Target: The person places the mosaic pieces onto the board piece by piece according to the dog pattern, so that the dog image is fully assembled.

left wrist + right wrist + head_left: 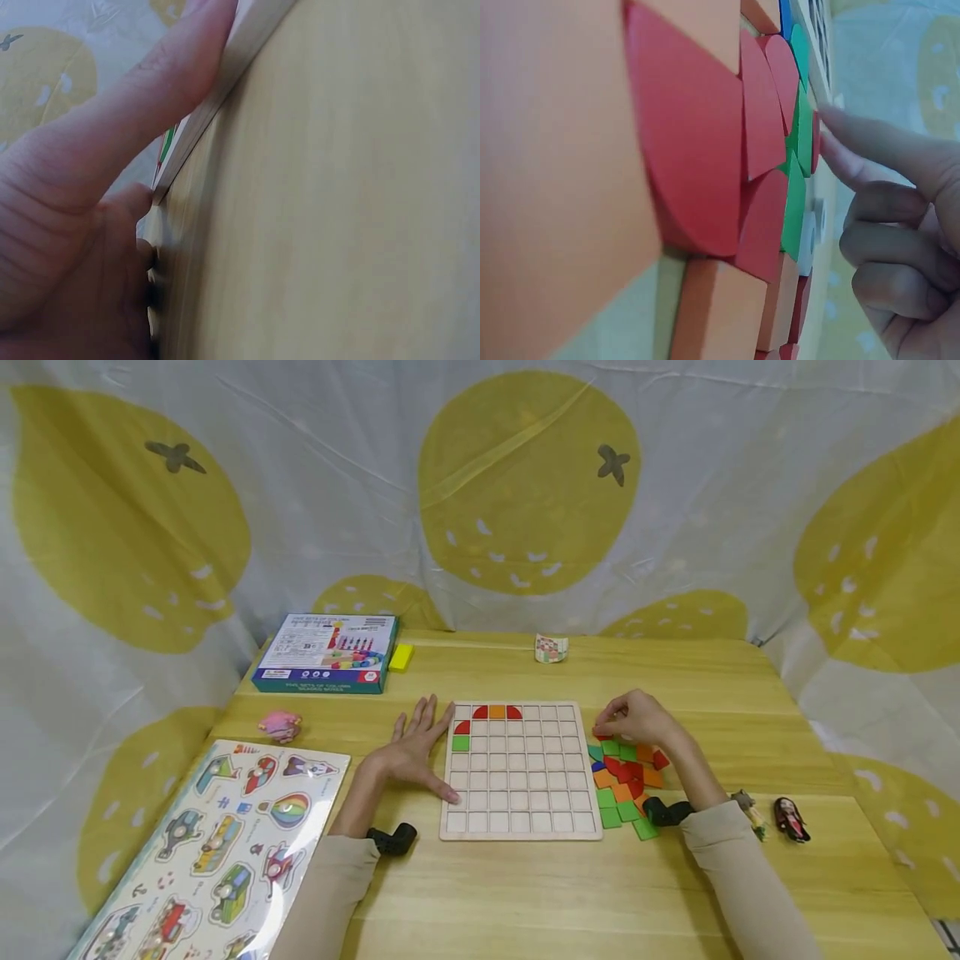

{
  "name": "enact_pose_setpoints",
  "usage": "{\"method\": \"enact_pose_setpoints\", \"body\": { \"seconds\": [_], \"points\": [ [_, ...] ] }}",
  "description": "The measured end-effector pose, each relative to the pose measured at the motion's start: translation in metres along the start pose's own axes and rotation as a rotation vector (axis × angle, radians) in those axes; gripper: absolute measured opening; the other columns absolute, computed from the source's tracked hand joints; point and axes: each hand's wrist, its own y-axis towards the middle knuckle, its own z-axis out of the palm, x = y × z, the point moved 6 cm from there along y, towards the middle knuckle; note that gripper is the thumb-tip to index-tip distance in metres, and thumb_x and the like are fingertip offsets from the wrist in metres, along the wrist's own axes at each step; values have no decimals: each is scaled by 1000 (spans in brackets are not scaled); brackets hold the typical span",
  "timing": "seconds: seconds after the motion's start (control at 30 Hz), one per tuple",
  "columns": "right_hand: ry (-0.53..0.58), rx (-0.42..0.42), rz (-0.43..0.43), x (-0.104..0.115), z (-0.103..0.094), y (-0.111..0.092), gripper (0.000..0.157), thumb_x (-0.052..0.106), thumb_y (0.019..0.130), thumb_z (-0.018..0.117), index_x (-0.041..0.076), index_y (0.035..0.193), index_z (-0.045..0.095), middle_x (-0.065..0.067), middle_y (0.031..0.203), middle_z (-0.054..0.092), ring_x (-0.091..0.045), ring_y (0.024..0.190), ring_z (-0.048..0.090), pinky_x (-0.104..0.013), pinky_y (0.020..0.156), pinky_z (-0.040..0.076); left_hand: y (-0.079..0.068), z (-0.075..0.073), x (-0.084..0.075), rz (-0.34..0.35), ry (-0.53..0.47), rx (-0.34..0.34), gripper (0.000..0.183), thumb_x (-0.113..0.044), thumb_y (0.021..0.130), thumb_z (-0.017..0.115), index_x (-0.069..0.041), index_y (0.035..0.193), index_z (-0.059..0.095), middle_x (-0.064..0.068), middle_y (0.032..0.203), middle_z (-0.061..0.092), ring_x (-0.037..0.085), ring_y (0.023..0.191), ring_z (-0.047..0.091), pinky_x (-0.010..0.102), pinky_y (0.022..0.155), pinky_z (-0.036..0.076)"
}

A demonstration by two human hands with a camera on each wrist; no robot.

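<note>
A wooden grid board (517, 777) lies flat on the table. Along its top row sit a red quarter-round piece (481, 713), an orange square (497, 712) and another red piece (513, 713); a red piece (462, 727) and a green square (461, 743) are in the left column. My left hand (408, 756) rests with fingers spread at the board's left side, the thumb on its edge. Right of the board, my right hand (637, 717) pinches a red piece (816, 142) between thumb and index finger, at the far end of a pile of coloured pieces (622, 772).
At the left lies a vehicle puzzle board (247, 827), with a pink toy (281, 725) behind it. Farther back are a flat box (327, 653), a yellow block (401, 657) and a small patterned card (551, 648). A small doll (792, 820) lies beyond the right forearm.
</note>
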Motion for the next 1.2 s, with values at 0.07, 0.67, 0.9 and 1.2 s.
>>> {"method": "enact_pose_setpoints", "body": {
  "seconds": [0.07, 0.67, 0.9, 1.2],
  "points": [
    [-1, 6, 0, -2, 0, -3, 27, 27, 77, 81, 7, 93, 72, -5, 73, 62, -16, 63, 44, -24, 53, 39, 0, 1, 0, 1, 1, 3, 145, -68, 53, 83, -21, 156, -7, 17, 160, -23, 35, 148, -22, 61, 118, -11],
    [63, 55, -75, -2, -4, 6, 28, 26, 98, 57, 5, 110, 71, -7, 64, 59, -9, 41, 34, -23, 42, 33, -4, 1, 0, -12, -8, -1, 144, -66, 52, 84, -20, 156, -4, 17, 160, -21, 36, 149, -21, 61, 118, -11],
    [30, 10, -79, -3, -6, 7, 22, 19, 84, 75, 7, 102, 74, 0, 57, 46, -11, 51, 37, -23, 48, 35, -4, 1, -1, -7, -9, 3, 143, -66, 53, 84, -21, 156, -5, 17, 160, -22, 35, 148, -22, 61, 118, -12],
    [49, 38, -77, -11, -7, 6, 30, 19, 76, 82, 6, 102, 73, 4, 55, 37, -11, 51, 34, -23, 48, 32, -1, 0, -1, -17, 1, 8, 144, -68, 53, 83, -21, 156, -6, 15, 160, -23, 33, 149, -22, 59, 119, -12]
  ]
}}
